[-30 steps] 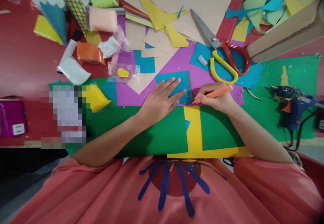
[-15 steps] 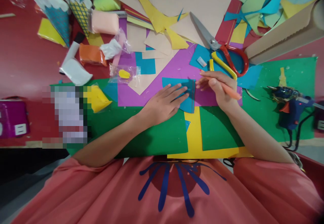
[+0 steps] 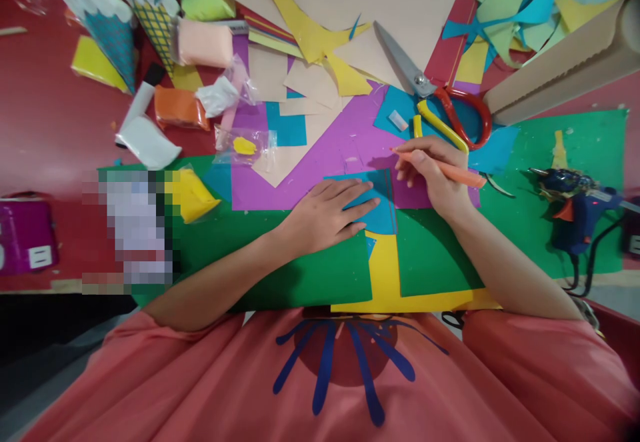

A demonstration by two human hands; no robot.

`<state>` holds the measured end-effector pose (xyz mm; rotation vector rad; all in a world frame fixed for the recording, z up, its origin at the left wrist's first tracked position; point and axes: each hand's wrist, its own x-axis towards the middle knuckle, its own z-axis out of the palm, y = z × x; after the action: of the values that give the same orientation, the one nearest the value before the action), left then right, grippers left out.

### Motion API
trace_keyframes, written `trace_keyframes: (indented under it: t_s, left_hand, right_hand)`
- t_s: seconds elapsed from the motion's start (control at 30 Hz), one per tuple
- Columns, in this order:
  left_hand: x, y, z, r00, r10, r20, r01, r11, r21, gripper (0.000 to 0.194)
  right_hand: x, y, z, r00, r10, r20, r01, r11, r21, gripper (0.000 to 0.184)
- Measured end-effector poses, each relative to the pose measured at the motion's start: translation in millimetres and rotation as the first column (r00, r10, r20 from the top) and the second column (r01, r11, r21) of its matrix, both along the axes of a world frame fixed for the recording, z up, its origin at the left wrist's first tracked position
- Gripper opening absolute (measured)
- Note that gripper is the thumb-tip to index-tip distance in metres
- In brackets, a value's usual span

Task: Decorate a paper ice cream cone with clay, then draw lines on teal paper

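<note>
My left hand (image 3: 333, 215) lies flat, fingers outstretched, over a blue paper piece (image 3: 383, 192) with thin reddish lines along its right edge. The blue piece overlaps a purple sheet (image 3: 315, 169) and a yellow strip (image 3: 383, 269). Just right of it, my right hand (image 3: 440, 172) grips a light orange pen (image 3: 457, 174) between thumb and fingers. The pen's tip points left and stays apart from the blue piece. Above that hand rest large scissors (image 3: 417, 79) with red and yellow handles, blades apart. A small whitish eraser-like block (image 3: 398, 120) sits on blue paper.
Packets of coloured clay (image 3: 181, 107) and patterned paper cones (image 3: 107, 35) crowd the upper left. Paper scraps (image 3: 510, 15) pile up at the upper right, near a rolled beige sheet (image 3: 560, 62). A blue glue gun (image 3: 577, 222) lies on the green sheet (image 3: 435, 255) at right.
The blue paper piece has shifted right and towards me, turning slightly under my left hand. My right hand has drawn slightly to the right, with the pen farther from the paper's edge.
</note>
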<state>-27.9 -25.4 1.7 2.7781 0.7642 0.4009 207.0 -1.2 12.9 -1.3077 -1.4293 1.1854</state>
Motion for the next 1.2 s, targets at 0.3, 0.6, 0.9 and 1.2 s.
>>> trace_keyframes:
  t_s: [0.3,0.6,0.9,1.2]
  left_hand:
    - [0.2,-2.4,0.8,0.999,-0.013,-0.049,0.012,1.0,-0.015,0.043]
    - [1.2,-3.2,-0.4,0.997,-0.003,-0.077,0.001,1.0,-0.027,0.044]
    - [1.3,-2.3,-0.5,0.998,-0.007,-0.065,0.005,1.0,-0.03,0.043]
    - [1.3,-2.9,-1.7,0.998,0.003,-0.061,-0.005,0.999,-0.048,0.042]
  right_hand:
    - [-5.8,0.6,3.6,0.995,-0.011,0.101,0.012,1.0,-0.01,0.028]
    - [-5.7,2.9,0.7,0.976,0.022,0.216,-0.035,0.998,0.058,0.032]
    - [-6.3,3.0,0.4,0.969,0.025,0.244,-0.038,0.998,0.049,0.031]
    - [-5.3,2.8,-0.4,0.972,0.03,0.235,-0.04,0.998,0.039,0.033]
